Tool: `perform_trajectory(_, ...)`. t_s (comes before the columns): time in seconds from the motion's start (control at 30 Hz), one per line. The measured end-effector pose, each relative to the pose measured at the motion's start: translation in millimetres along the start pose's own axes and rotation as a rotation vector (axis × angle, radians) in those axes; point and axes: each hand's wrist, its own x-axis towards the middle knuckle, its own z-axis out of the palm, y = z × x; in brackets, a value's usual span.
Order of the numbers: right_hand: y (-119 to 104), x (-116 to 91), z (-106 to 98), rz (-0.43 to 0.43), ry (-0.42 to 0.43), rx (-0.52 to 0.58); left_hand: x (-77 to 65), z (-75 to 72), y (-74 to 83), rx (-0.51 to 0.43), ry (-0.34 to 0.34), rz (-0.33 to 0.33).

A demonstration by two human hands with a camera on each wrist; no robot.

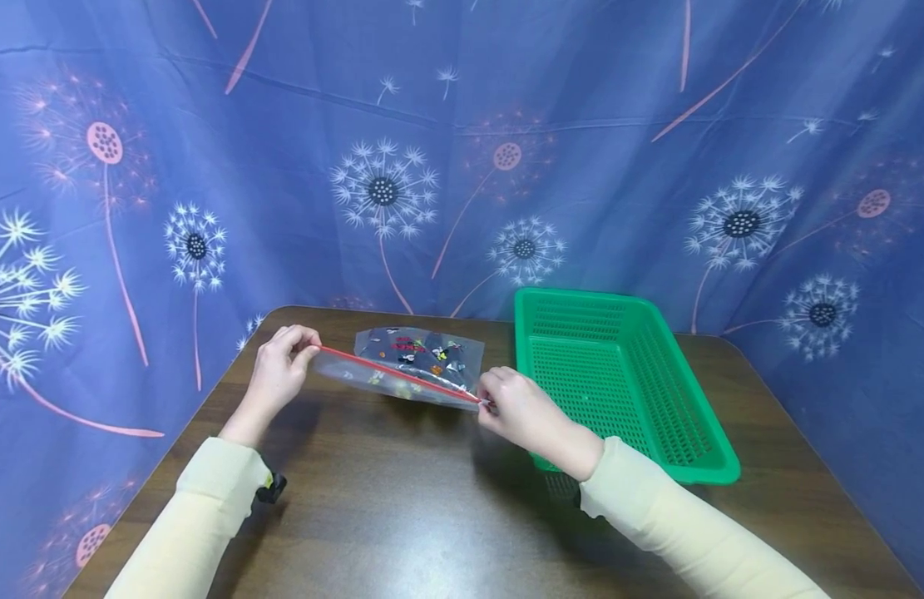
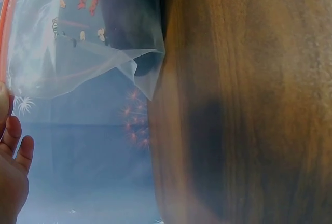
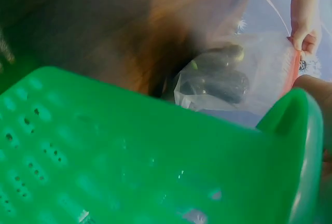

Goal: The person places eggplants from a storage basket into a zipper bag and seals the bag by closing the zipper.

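Observation:
A clear zip bag (image 1: pixel 462 349) with small coloured cartoon prints stands over the table, its red zip strip (image 1: pixel 390 369) stretched taut and slanting down to the right. My left hand (image 1: pixel 276 374) pinches the strip's left end between thumb and fingers. At the other end, my right hand (image 1: pixel 523 412) grips the bag's corner with curled fingers. Dark rounded things (image 3: pixel 220 81) show through the plastic in the right wrist view, their kind blurred. From the left wrist, the bag's side (image 2: pixel 104 42) hangs creased beside the table.
A green perforated plastic basket (image 1: pixel 719 441) stands on the right of the wooden table (image 1: pixel 372 499), close beside my right hand and forearm. Behind the table hangs a blue cloth (image 1: pixel 297 166) with dandelion prints.

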Motion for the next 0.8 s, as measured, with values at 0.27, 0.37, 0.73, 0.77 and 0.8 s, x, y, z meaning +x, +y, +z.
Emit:
perform_trajectory(0.27, 5.7, 2.1, -4.1, 0.016, -0.004, -0.028, 2.3, 5.3, 0.6, -0.004, 0.003, 0.011)
perform_trajectory(0.37, 6.6, 3.9, -2.4, 0.005, -0.011, -0.043, 2.8, 5.8, -0.2, -0.002, -0.017, 0.003)
perform_trajectory(0.73, 8.4, 8.2, 2.8, -0.031, -0.067, -0.127, 1.2, 13.6, -0.9, 0.001, -0.115, -0.045)
perform_trajectory(0.77, 9.0, 8.1, 2.9, -0.036, -0.068, -0.131, 1.1, 15.1, -0.5, 0.008, -0.122, -0.050)
perform_trajectory(0.8, 9.6, 7.9, 2.9, -0.039, -0.069, -0.133, 1.2, 16.6, -0.1, 0.013, -0.130, -0.055)
